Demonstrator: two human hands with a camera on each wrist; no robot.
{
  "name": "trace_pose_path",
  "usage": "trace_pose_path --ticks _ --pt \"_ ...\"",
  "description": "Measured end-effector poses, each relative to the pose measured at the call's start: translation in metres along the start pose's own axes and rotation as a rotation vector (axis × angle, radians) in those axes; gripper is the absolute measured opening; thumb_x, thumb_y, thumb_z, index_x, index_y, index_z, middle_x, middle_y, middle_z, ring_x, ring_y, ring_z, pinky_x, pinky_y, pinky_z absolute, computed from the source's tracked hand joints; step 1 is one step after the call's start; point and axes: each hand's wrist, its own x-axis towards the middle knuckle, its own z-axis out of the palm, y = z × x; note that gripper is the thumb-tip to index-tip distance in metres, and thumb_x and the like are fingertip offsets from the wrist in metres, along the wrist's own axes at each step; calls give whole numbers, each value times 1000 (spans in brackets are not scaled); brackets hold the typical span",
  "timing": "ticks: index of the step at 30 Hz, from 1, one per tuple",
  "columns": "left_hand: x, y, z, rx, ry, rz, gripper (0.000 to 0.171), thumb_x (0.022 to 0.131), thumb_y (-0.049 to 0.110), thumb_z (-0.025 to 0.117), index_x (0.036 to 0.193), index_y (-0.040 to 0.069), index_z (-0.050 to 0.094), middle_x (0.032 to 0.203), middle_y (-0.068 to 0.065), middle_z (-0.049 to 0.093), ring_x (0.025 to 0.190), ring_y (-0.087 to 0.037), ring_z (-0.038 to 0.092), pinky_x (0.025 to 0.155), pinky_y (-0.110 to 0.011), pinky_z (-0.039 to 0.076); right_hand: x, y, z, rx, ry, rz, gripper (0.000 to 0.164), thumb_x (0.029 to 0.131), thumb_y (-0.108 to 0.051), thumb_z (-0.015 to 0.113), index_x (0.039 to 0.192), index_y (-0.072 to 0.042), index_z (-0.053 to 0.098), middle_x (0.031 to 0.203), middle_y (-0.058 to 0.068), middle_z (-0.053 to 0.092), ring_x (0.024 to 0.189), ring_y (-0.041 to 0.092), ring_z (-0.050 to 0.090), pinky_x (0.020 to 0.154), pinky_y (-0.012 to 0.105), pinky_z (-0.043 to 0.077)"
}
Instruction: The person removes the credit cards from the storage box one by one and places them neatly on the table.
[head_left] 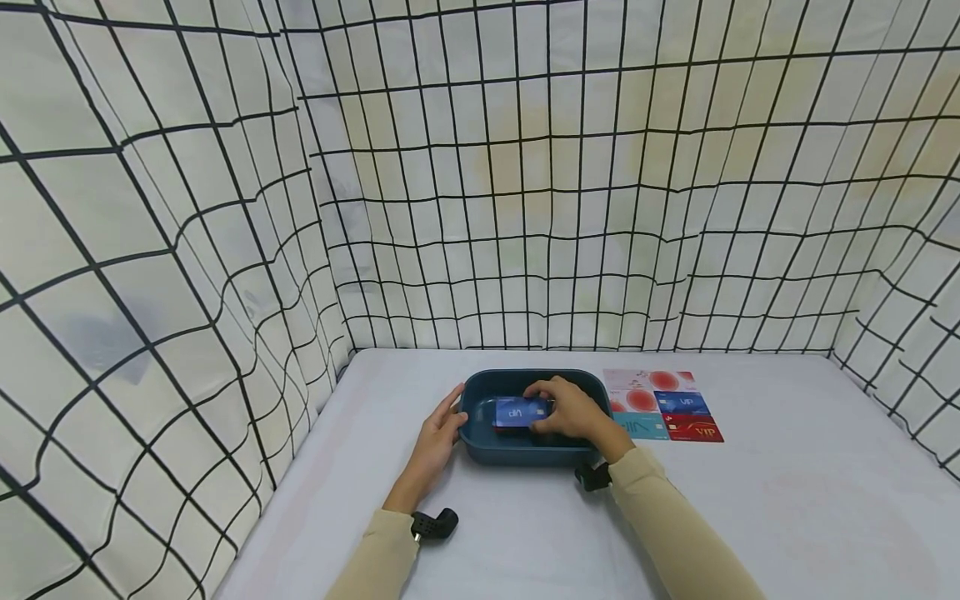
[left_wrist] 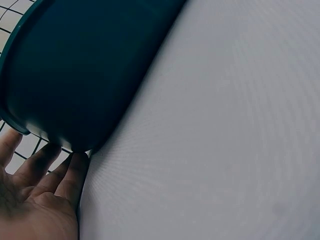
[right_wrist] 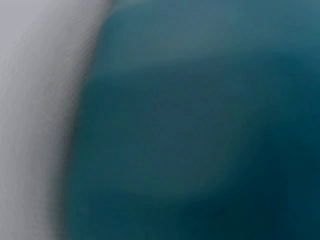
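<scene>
Right hand at the blue card's right end, inside the bin.
From my remote seat, the blue card lies in the left-middle of the dark teal bin, long axis running left to right, extending leftward from my right hand. That hand, the nearer one, pinches the card's right end, thumb near, fingers far. My left hand rests against the bin's left end, fingers fairly straight, apart from the card.
</scene>
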Motion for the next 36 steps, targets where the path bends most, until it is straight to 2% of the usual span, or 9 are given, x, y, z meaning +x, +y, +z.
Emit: trace_pose_path --ticks 9,23,36 --pt "0 0 0 4 1 -2 54 106 18 48 158 31 39 167 -13 33 153 -33 35 121 -54 35 1 0 0 19 -1 -8 48 83 -29 85 127 -28 67 127 13 65 108 28 60 97 51 54" --pt "1 -1 -1 1 1 -5 54 106 18 49 158 31 40 167 -12 33 153 -31 35 121 -54 35 2 2 0 19 5 -41 50 82 -26 85 128 -23 68 118 15 67 99 25 60 88 43 55" --pt "0 -3 -2 23 -2 -2 54 106 19 49 158 31 39 167 -13 33 153 -33 35 121 -56 34 2 3 1 46 8 -50 49 84 -27 83 131 -25 68 122 14 66 96 22 58 82 34 54"
